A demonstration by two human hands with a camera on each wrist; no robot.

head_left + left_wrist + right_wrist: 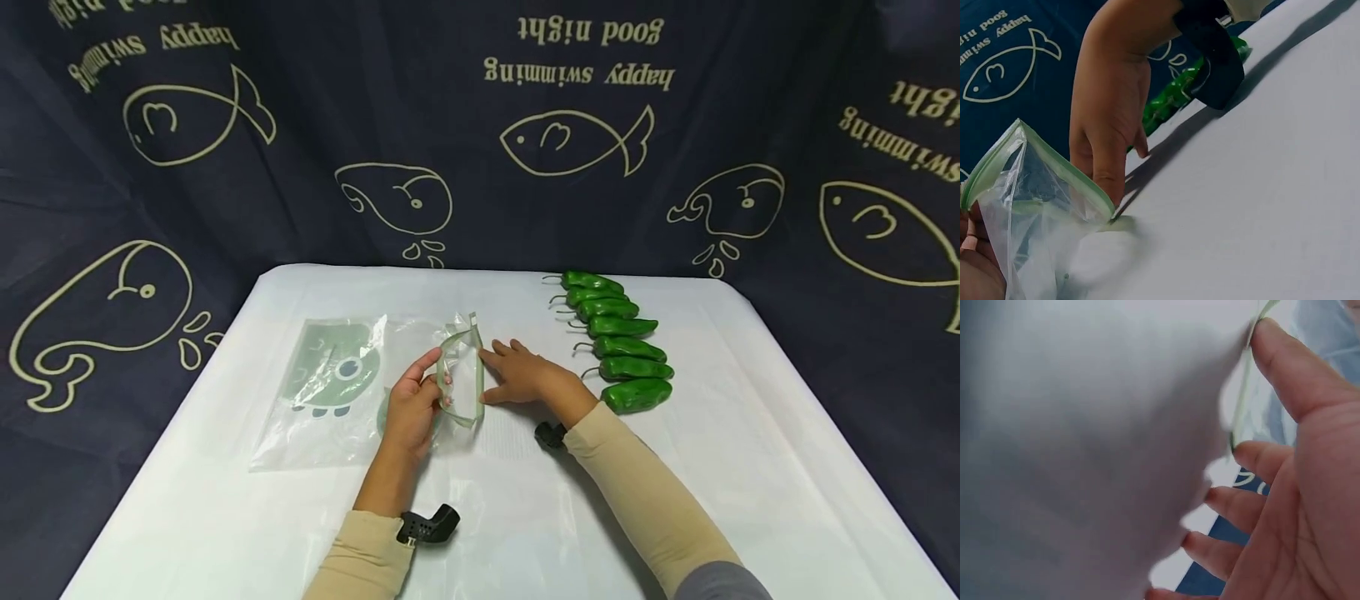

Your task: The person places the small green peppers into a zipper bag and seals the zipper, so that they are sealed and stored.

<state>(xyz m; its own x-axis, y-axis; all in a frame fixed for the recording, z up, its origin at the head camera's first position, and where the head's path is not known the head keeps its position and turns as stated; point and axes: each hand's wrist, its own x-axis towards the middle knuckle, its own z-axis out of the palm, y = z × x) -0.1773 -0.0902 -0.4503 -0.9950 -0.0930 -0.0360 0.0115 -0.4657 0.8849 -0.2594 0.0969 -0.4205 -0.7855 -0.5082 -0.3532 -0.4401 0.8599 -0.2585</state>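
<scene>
A clear plastic zip bag (481, 379) with a pale green rim stands with its mouth spread apart between my two hands. My left hand (408, 412) grips the rim's left side, some fingertips showing inside the mouth. On the right side, my right hand (521, 373) touches the rim with thumb and forefinger tips, its fingers spread and nearly straight. In the left wrist view, the bag's mouth (1075, 172) rises to a peaked corner beside the right hand (1110, 119). The right wrist view shows the thumb (1291, 362) against the green edge; the other fingers stand apart.
A flat clear bag (330, 446) with a green cartoon print lies left of my hands on the white table (187, 517). Several green peppers (637, 396) lie in a row at the right, stems leftward. A dark printed cloth (465, 217) hangs behind.
</scene>
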